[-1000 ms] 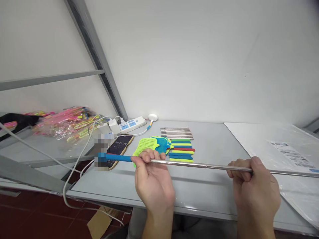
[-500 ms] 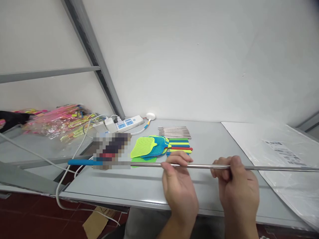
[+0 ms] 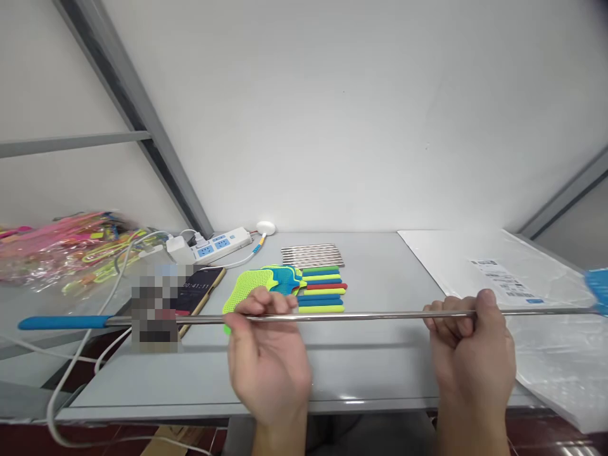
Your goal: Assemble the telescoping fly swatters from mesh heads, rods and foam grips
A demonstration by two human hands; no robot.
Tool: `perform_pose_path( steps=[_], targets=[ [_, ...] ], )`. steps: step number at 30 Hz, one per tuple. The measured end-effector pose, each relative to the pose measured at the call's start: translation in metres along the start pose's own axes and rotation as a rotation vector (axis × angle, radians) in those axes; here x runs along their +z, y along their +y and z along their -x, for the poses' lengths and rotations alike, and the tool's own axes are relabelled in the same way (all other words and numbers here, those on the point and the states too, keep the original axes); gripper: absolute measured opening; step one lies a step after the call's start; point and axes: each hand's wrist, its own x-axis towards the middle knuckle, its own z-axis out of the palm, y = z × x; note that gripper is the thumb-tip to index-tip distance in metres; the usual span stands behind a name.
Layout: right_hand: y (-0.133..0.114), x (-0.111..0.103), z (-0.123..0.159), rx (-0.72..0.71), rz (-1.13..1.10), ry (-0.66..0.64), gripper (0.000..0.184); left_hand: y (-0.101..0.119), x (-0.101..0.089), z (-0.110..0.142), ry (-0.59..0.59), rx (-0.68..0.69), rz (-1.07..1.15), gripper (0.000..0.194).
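Note:
A long fly swatter [image 3: 370, 316] with a telescopic metal rod stretches level across the view above the table. Its blue handle [image 3: 64, 322] lies at the far left, and part of its blue mesh head [image 3: 597, 291] shows at the right edge. My left hand [image 3: 268, 361] is closed round the rod left of centre, palm turned up. Farther right, my right hand [image 3: 470, 345] grips the same rod with thumb and curled fingers. Behind the left hand lie yellow-green and blue swatter heads [image 3: 254, 285], coloured handles [image 3: 323, 291] and a row of metal rods [image 3: 312, 255].
A phone [image 3: 205, 288] with a running timer, partly blurred out, lies left on the table [image 3: 370, 370]. Behind it are a power strip [image 3: 223, 246] and white cables. Plastic-wrapped colourful items [image 3: 71, 247] fill the left side; a white plastic bag [image 3: 456, 259] lies right.
The swatter's rod has been drawn out longer, and its blue handle has moved left. My left hand slid right along the rod, then back left. The swatter's blue head has come into view at right.

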Motion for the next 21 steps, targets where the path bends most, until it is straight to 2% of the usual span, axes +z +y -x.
perform_pose_path(
  steps=[2, 4, 7, 9, 14, 18, 21],
  targets=[
    [-0.001, -0.005, -0.006, -0.010, -0.008, 0.028, 0.049, 0.009, -0.002, -0.011, 0.073, -0.040, 0.091, 0.029],
    [-0.001, -0.008, -0.009, -0.054, -0.008, 0.038, 0.047, 0.019, -0.006, -0.021, 0.087, -0.115, 0.208, 0.030],
    [-0.001, -0.008, -0.007, -0.139, 0.007, 0.075, 0.048, 0.033, -0.016, -0.032, 0.026, -0.189, 0.327, 0.035],
    [-0.001, -0.006, -0.005, -0.160, 0.027, 0.113, 0.050, 0.040, -0.021, -0.035, -0.011, -0.179, 0.326, 0.037],
    [-0.001, -0.005, -0.009, -0.162, 0.029, 0.209, 0.049, 0.040, -0.021, -0.031, -0.030, -0.169, 0.313, 0.034],
    [-0.006, -0.025, -0.029, -0.136, -0.001, 0.240, 0.045, 0.039, -0.020, -0.032, 0.034, -0.151, 0.304, 0.026],
    [-0.010, -0.044, -0.041, -0.183, -0.079, 0.349, 0.038, 0.042, -0.030, -0.042, 0.110, -0.130, 0.337, 0.025]
  ],
)
